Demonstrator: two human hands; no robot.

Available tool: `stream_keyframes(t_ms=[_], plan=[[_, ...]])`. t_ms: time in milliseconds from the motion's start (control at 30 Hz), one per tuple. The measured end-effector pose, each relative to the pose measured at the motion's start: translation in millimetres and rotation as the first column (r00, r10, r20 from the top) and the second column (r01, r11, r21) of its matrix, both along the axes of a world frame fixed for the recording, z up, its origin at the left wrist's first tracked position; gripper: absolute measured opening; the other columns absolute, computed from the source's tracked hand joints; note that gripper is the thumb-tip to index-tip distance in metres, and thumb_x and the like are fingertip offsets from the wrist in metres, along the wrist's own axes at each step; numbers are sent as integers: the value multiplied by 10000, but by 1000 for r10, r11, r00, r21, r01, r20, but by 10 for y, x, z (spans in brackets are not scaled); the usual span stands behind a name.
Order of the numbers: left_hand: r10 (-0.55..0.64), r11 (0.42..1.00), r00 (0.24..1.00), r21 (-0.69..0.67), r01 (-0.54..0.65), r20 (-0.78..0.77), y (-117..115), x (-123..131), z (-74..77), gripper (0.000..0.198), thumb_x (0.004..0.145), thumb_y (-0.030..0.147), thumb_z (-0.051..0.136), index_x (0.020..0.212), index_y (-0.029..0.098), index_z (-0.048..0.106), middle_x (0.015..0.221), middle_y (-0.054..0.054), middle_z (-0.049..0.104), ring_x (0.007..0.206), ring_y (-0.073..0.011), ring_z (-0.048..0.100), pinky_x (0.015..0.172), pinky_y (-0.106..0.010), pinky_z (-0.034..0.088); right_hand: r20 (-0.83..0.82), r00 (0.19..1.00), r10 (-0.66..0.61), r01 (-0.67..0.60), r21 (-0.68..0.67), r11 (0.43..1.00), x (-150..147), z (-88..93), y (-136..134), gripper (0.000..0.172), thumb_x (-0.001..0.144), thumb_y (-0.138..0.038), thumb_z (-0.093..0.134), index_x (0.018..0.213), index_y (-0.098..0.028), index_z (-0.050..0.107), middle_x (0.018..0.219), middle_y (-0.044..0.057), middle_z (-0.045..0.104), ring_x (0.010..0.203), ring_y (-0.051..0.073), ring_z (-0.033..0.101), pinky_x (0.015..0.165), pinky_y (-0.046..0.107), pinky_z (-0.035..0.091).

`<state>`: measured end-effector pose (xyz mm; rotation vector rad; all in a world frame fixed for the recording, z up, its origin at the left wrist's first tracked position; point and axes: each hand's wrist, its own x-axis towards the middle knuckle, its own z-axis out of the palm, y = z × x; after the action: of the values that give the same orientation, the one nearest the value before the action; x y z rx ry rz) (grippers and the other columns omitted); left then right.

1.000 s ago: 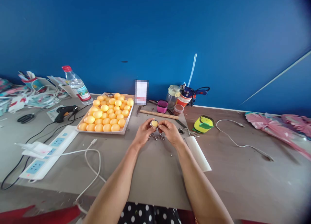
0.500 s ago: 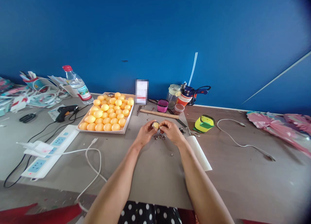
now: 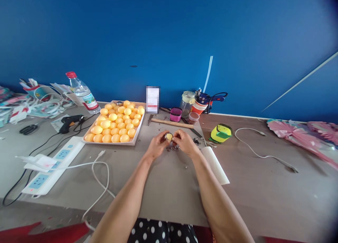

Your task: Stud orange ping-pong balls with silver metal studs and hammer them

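My left hand is closed around the side of a small yellow ball, whose edge looks shiny and silvery. On the ball's right side, the fingertips of my right hand are pinched together close against it. Whatever sits between those fingertips is too small to make out. Just below both hands, several small shiny silvery bits lie scattered on the table. To the left stands a shallow tray full of orange balls, with one silvery ball at its back.
A hammer lies beyond my hands, near a pink container and a clear jar. At left are a power strip, a glue gun and a water bottle. A white roll lies beside my right forearm.
The view has shifted slightly, so everything sits a little farther left. Both hands stay together at the ball, with no clear change in their grip.
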<state>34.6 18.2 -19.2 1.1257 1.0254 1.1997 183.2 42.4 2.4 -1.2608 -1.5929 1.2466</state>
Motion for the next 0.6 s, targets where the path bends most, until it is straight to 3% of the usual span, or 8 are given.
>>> stream_keyframes(t_ms=[133,200,300,367,433,500,600], plan=[[7,1000,997,-6,-7,77,-16,-7,61,521,686,341,687,1161,171,563,891,-34,617,716,-119,551,692,-244,434,-175,984,29,-32,-14,999,54,-59,53,166,714,-349,534,745,-197,474,559,-53,520,525,109,486,556,243,381],[14,1000,986,-2,-14,166,-23,-12,83,520,698,336,681,1178,189,546,908,-35,622,680,-104,556,698,-251,440,-150,988,-25,30,30,999,104,-110,99,212,759,-386,488,828,-187,519,589,-37,526,539,117,484,573,253,393],[17,1000,951,-13,-14,308,-33,-11,94,538,700,322,685,1195,222,500,952,-43,626,691,-114,591,746,-300,459,219,951,-220,174,209,962,163,-198,143,235,769,-277,484,948,-160,581,814,46,586,694,151,536,676,277,415],[1,1000,927,-21,7,376,-35,-6,96,513,703,314,685,1171,228,494,987,-50,618,714,-129,611,778,-339,465,482,829,-283,156,287,945,172,-244,140,328,764,-203,490,1075,-147,579,1010,112,564,826,180,556,753,289,410],[-9,1000,909,-19,19,416,-31,0,99,465,701,308,687,1123,217,512,1014,-54,605,729,-129,614,789,-347,468,661,709,-247,82,271,959,164,-266,121,376,776,-192,499,1143,-155,568,1092,138,540,887,199,563,790,292,401],[-6,1000,901,-11,12,434,-19,2,100,440,698,305,688,1094,208,524,1020,-54,595,717,-112,601,770,-323,469,742,643,-188,17,231,973,154,-266,104,357,795,-203,493,1138,-171,587,1097,135,547,907,205,568,803,286,397],[21,1000,901,-3,-22,434,4,2,96,459,687,287,695,1101,201,518,949,-34,587,655,-78,563,709,-273,460,762,632,-144,-25,206,978,161,-250,103,316,810,-189,467,1084,-183,623,1068,119,569,913,197,571,807,266,393]])
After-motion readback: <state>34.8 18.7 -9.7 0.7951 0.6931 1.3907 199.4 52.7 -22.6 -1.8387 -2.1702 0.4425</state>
